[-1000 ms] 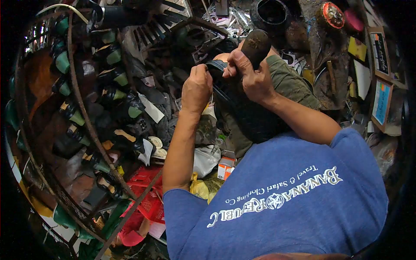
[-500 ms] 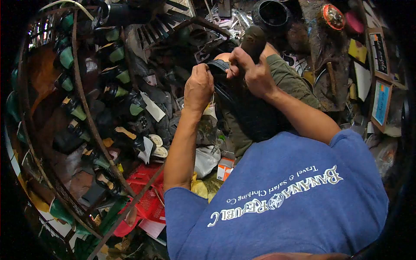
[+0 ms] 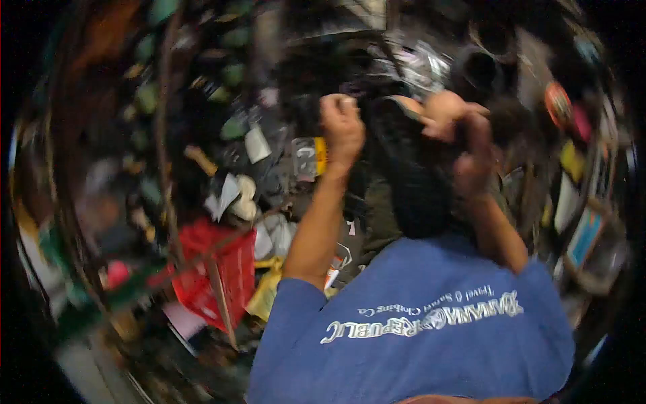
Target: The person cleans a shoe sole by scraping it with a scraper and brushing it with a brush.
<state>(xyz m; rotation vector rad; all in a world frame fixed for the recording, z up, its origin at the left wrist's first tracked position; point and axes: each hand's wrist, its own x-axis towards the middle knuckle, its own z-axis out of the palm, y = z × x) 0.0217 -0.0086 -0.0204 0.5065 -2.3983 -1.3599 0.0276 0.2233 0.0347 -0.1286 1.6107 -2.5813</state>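
Note:
My left hand (image 3: 343, 131) is raised just left of a long black item (image 3: 414, 168) that lies over my lap. Its fingers are bent and pressed together, and whatever they may pinch is too blurred to make out. On the other side of the black item is my right hand (image 3: 473, 151), smeared by motion and partly in shadow, so its grip cannot be read. A tan rounded surface (image 3: 444, 108) shows beside its fingers, too blurred to identify.
Metal bars (image 3: 165, 128) and rows of dark items with green parts stand at the left. A red basket (image 3: 215, 276) and a yellow bag (image 3: 269, 286) lie lower left. A clear box with a yellow edge (image 3: 308, 158) sits by my left forearm. A dark round container (image 3: 478, 71) is upper right.
The view has shifted and blurred. My hands are farther apart, my left hand is off the black item's edge, and the dark rounded object above my right hand no longer shows clearly.

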